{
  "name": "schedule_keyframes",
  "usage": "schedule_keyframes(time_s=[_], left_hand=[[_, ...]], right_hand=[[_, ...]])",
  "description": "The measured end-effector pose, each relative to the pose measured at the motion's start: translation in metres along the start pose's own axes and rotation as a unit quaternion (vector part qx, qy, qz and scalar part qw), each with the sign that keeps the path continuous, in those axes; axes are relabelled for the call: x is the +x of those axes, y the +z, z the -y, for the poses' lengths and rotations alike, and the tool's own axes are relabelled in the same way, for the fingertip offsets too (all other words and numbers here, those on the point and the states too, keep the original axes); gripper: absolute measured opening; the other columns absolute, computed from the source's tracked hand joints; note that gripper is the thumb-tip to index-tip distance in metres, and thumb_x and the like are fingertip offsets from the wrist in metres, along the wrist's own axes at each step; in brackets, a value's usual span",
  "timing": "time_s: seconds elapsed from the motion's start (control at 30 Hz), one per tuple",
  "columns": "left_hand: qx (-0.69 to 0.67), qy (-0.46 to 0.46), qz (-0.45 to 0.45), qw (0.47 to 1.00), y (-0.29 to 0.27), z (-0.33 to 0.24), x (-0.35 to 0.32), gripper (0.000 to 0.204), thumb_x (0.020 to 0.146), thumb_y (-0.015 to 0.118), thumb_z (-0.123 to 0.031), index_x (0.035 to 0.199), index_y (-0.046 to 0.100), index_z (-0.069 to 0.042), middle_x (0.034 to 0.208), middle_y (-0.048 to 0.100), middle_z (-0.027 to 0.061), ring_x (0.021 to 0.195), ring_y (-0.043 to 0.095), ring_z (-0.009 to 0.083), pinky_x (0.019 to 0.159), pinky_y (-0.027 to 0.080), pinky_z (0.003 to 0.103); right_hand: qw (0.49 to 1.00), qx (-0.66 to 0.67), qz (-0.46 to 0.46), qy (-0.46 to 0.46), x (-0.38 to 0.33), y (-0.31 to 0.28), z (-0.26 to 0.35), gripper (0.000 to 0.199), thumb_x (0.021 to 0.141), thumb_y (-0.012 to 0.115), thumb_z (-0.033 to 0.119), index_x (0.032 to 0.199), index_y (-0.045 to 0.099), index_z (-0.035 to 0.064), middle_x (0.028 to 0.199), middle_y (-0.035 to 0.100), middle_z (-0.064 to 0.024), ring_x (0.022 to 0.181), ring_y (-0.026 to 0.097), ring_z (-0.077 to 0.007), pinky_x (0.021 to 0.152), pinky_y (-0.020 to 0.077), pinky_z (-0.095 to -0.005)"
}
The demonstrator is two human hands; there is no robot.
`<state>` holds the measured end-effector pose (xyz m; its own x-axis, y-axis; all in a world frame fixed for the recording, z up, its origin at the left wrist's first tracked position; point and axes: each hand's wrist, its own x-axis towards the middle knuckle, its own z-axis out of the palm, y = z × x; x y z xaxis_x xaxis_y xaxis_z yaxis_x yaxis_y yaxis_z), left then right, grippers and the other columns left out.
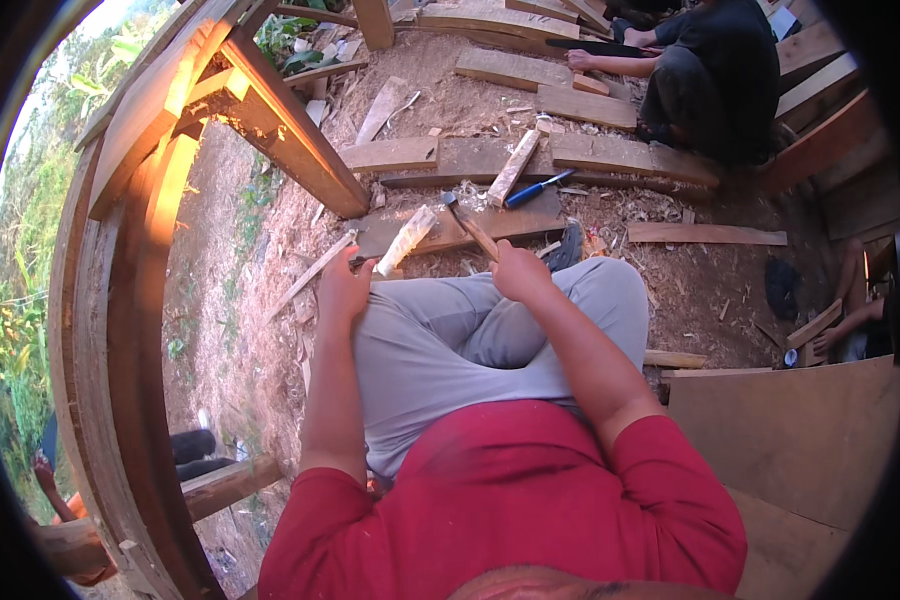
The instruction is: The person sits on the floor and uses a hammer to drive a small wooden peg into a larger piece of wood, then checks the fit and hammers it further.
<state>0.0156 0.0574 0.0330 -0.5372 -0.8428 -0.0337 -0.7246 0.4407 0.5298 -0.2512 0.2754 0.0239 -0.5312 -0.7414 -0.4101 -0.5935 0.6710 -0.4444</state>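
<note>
One hammer point(474, 230) sits in the right hand point(520, 271), pale wood point(407, 241) near left hand point(344, 288).

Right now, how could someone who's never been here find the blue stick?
Start at the grey trousers, then find the right hand gripping a hammer-like tool. Beyond that hand, right of the tool's head, the slim blue stick lies beside a short pale wood block. Its bright blue sets it apart from the brown planks around it.
</note>
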Motion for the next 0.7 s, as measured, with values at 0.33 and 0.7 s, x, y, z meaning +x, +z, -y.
schedule_keyframes(time_s=[0.33, 0.7], left_hand=[[0.283, 0.034, 0.37, 0.884, 0.051, -0.027, 0.113, 0.038, 0.091, 0.074, -0.031, 0.121, 0.079, -0.008, 0.134, 0.071, 0.0196, 0.125, 0.069, 0.0345, 0.108, 0.053, 0.045], [0.266, -0.105, 0.37, 0.884, 0.173, -0.03, 0.088, 0.047, 0.098, 0.062, -0.025, 0.142, 0.069, -0.01, 0.154, 0.06, 0.0174, 0.144, 0.055, 0.0372, 0.118, 0.046, 0.049]], right_hand=[[0.988, 0.135, 0.057, 0.057, 0.014, -0.009, -0.022, 0.041, 0.103, 0.061, 0.031, 0.129, 0.061, -0.0015, 0.105, 0.075, -0.0248, 0.088, 0.076, -0.0391, 0.082, 0.058, -0.0499], [0.97, 0.224, 0.061, 0.075, 0.017, -0.012, -0.028, 0.036, 0.105, 0.062, 0.03, 0.125, 0.058, 0.0001, 0.087, 0.072, -0.0193, 0.058, 0.07, -0.0279, 0.056, 0.0579, -0.0445]])
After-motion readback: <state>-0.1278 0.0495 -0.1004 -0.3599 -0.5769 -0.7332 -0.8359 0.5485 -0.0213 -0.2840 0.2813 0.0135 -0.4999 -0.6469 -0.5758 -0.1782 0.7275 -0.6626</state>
